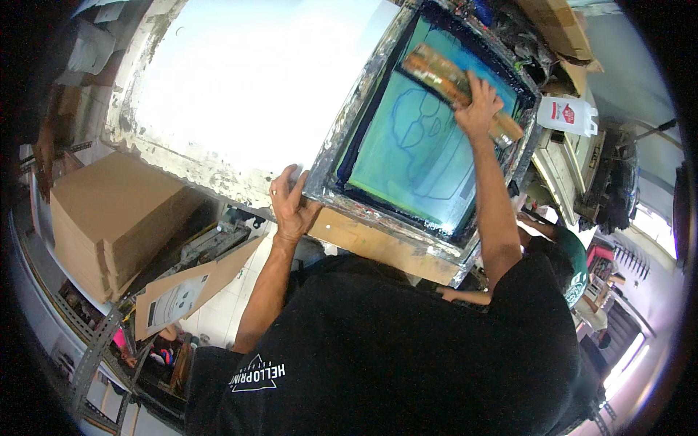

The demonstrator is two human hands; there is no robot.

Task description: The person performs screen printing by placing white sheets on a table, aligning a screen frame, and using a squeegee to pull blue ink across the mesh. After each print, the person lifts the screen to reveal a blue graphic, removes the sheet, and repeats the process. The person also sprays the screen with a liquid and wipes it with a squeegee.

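A screen-printing frame [392,222] with paint-smeared edges lies tilted at the upper middle. Its blue-green mesh [374,163] carries a line drawing that looks like a face with glasses. My right hand [478,109] is closed around the wooden handle of a squeegee [436,69], which rests across the far part of the mesh. At the frame's near left corner, my left hand [292,207] grips the edge, with a ring on one finger. The underside of the squeegee, where its blade would meet the mesh, is hidden.
Left of the frame spreads a bright white board [240,87] with a stained border. Cardboard boxes [120,211] and a cardboard sheet [182,291] stand at lower left. A white plastic jug [567,116] is beside the frame's right. Another person in green [578,265] is at the right.
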